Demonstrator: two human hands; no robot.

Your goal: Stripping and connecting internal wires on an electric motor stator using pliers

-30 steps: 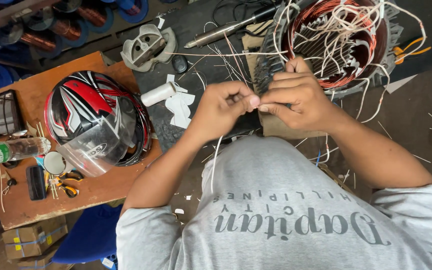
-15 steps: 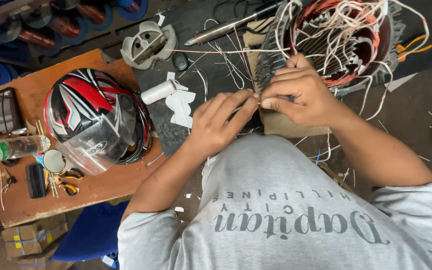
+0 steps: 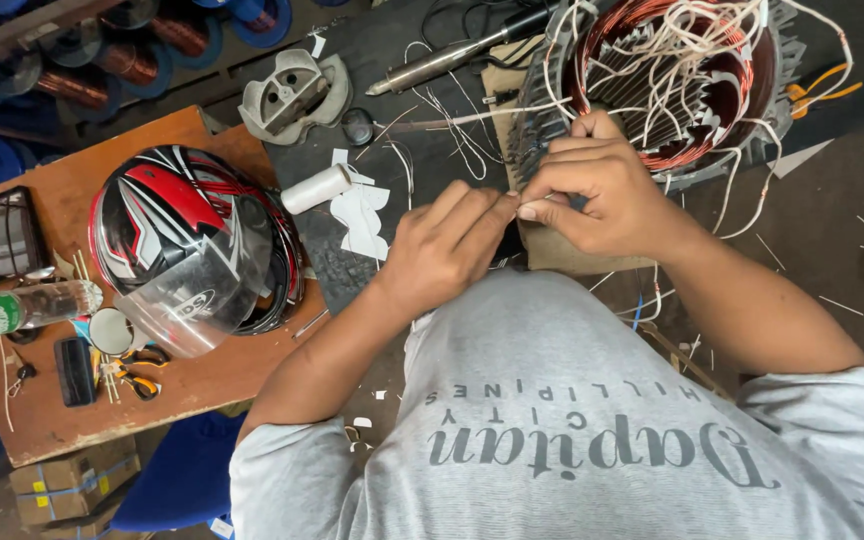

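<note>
A motor stator (image 3: 742,120) with copper windings and many loose white wire leads lies in front of me on the dark floor. My right hand (image 3: 602,195) is at its near rim, thumb and forefinger pinched on a thin white wire end (image 3: 526,212). My left hand (image 3: 442,250) reaches in from the left with its fingers stretched out, and its fingertips meet the same wire end against my right fingertips. A piece of brown cardboard (image 3: 562,255) lies under both hands. How far the wire runs inside my hands is hidden.
On a low wooden table (image 3: 202,385) to the left sit a red, black and white helmet (image 3: 187,245), a plastic bottle (image 3: 22,308) and orange-handled pliers (image 3: 137,378). A white paper roll (image 3: 317,188), a metal end cover (image 3: 292,92) and a long metal tool (image 3: 452,60) lie beyond.
My left hand's fingers have uncurled and stretched towards my right fingertips. Both hands stay at the stator's near rim, shifted only slightly.
</note>
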